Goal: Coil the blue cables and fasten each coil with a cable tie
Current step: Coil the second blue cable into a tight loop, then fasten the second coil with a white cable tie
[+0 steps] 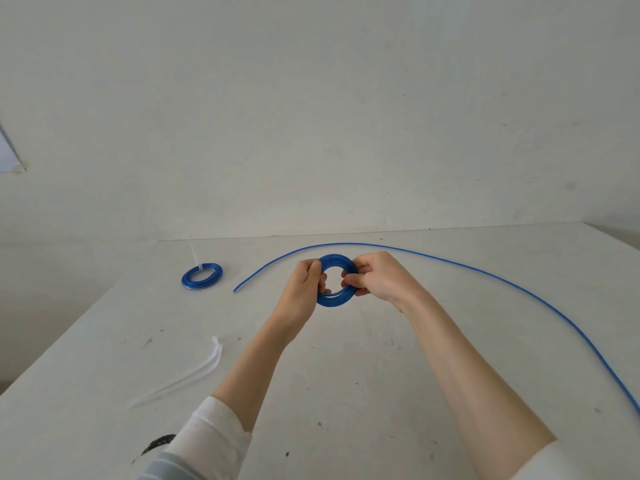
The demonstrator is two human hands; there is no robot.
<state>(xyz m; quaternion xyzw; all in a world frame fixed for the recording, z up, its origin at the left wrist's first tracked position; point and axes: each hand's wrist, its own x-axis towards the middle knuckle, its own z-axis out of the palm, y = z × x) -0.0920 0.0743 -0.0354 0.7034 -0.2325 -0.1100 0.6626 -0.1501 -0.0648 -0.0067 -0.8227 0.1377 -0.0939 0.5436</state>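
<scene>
Hands met above the table [398, 358] centre, both closed on one blue coil [335, 296] held upright, facing the camera. Left hand [304, 289] pinched the coil's 9 o'clock side, thumb on the front, fingers behind. Right hand [375, 277] gripped the 3 o'clock side, fingertips curled through the opening. Loose blue cable [485, 271] lay uncoiled on the table, arcing from one end at 9 o'clock of the hands, round behind them at 12, then down to the frame's edge at 4 o'clock. Finished coil [202, 276] lay flat, well apart at 9 o'clock, white tie tail [194, 249] sticking up from it. Spare cable ties [194, 372] lay at 7 o'clock, near the left forearm. White sleeves [211, 438] pushed up on both arms.
</scene>
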